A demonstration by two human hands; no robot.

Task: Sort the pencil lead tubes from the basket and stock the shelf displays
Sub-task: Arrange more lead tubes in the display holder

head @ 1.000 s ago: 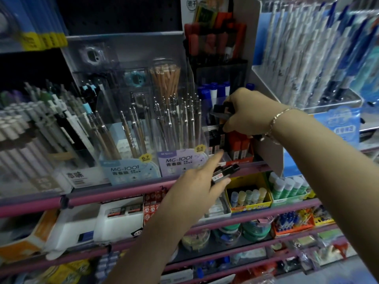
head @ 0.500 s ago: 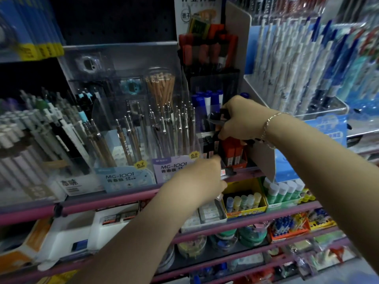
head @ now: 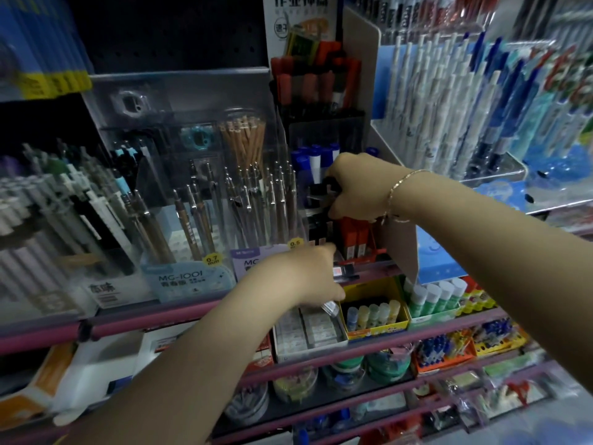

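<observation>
My left hand (head: 305, 274) grips several black pencil lead tubes (head: 346, 270) with pale labels, their ends sticking out to the right, in front of the shelf's pink rail. A clear tube end (head: 330, 307) pokes out below this hand. Higher up, my right hand (head: 356, 191), a bracelet at its wrist, pinches a black lead tube (head: 325, 186) over the tiered display (head: 353, 242) that holds black and red lead tubes. The display's lower slots are partly hidden by both hands.
Mechanical pencils stand in clear MG-1001 boxes (head: 189, 274) left of the display. A cardboard divider (head: 398, 248) and a rack of white pens (head: 449, 107) are to the right. Glue sticks in a yellow box (head: 373, 314) and erasers (head: 308, 329) fill the shelf below.
My left hand rose toward the display with its tubes, fingers closing further round them. My right hand stayed at the display's upper tier. The view shifted slightly left and down.
</observation>
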